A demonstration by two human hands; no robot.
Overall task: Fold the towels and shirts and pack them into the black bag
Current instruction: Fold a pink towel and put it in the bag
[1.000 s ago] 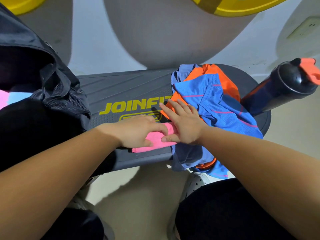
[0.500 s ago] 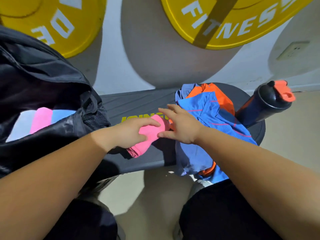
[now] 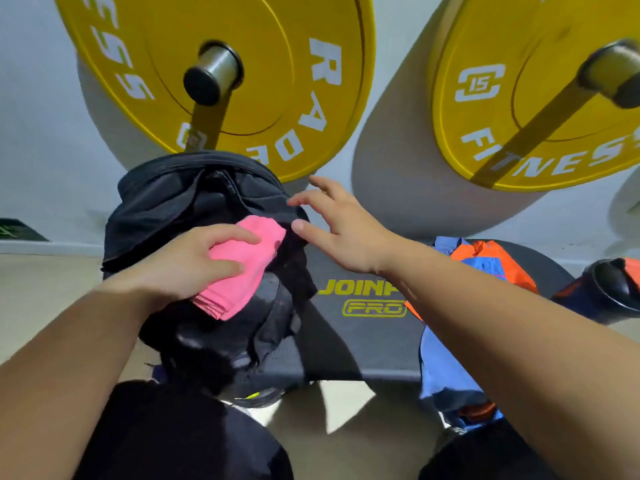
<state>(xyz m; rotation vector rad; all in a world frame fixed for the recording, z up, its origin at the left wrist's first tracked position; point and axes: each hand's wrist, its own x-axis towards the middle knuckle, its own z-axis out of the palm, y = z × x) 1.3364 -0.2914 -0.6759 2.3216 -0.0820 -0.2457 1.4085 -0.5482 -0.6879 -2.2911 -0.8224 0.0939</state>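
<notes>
The folded pink towel was gripped by the left hand over the black bag — its rim apparently approached, for spreading, by the right hand, fingers splayed, grasping nothing.

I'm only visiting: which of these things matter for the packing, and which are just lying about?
Part of the job:
pink towel, gripped by the left hand
black bag, with the right hand open beside it
blue and orange shirts, heaped on the bench

Just lying about:
yellow weight plates
black bottle
</notes>
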